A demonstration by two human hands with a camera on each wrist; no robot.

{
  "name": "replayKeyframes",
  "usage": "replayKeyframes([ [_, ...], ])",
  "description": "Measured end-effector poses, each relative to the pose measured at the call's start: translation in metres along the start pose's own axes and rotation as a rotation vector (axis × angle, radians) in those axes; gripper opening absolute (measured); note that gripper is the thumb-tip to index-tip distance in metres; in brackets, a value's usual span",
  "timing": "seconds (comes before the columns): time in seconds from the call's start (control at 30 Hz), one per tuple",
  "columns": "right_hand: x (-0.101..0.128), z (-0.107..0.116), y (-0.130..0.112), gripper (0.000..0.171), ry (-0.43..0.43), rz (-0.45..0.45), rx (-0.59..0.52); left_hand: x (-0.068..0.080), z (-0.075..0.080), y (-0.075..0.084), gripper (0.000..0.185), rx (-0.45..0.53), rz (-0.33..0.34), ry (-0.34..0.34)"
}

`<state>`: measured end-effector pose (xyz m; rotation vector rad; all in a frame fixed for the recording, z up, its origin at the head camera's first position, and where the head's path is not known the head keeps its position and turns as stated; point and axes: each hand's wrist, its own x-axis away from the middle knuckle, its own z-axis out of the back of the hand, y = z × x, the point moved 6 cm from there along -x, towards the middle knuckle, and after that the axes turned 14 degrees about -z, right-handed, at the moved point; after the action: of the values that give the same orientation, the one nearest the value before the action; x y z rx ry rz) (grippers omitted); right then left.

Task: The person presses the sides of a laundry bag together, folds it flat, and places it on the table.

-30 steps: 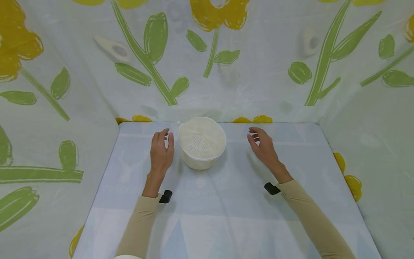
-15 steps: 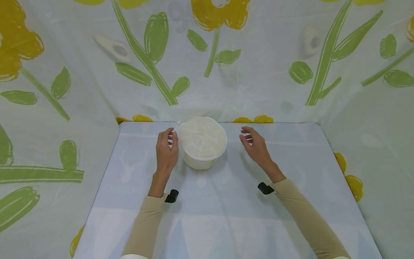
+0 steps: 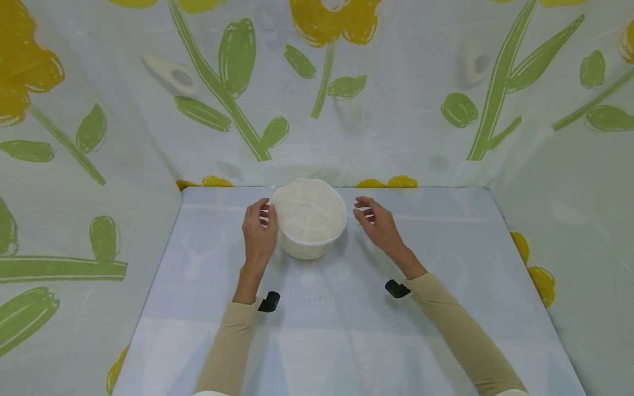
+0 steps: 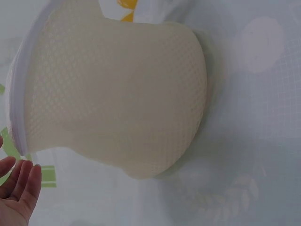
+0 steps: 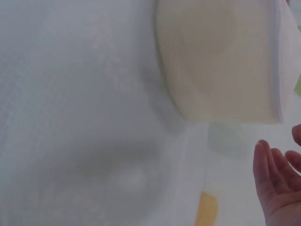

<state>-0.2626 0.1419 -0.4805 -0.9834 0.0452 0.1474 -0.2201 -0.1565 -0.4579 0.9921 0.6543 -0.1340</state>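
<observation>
Between 2 hands [image 3: 259,236] [image 3: 378,228], cream mesh basket [image 3: 309,220]

Head camera looking forward and down over my arms, taking in whole bench [image 3: 346,330] from moderate distance. Left wrist camera sitting very close, facing mesh basket [image 4: 117,94] side wall, my fingers [image 4: 21,181] at edge. Right wrist camera equally close, facing opposite side. All three sharing basket and bench cloth.
</observation>
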Motion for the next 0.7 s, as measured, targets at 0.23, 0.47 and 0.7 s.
replayKeyframes([
  [0.23,0.0,-0.008,0.001,0.039,-0.048,0.0,0.006,0.003,-0.004,0.0,0.031,0.05,0.024,0.001],
  [0.47,-0.001,-0.017,-0.001,0.04,-0.125,-0.061,-0.036,0.005,-0.005,-0.004,0.031,0.081,0.074,0.012],
  [0.7,-0.003,-0.022,-0.005,0.037,-0.154,-0.133,-0.113,0.006,-0.006,-0.005,0.033,0.13,0.167,0.002],
])
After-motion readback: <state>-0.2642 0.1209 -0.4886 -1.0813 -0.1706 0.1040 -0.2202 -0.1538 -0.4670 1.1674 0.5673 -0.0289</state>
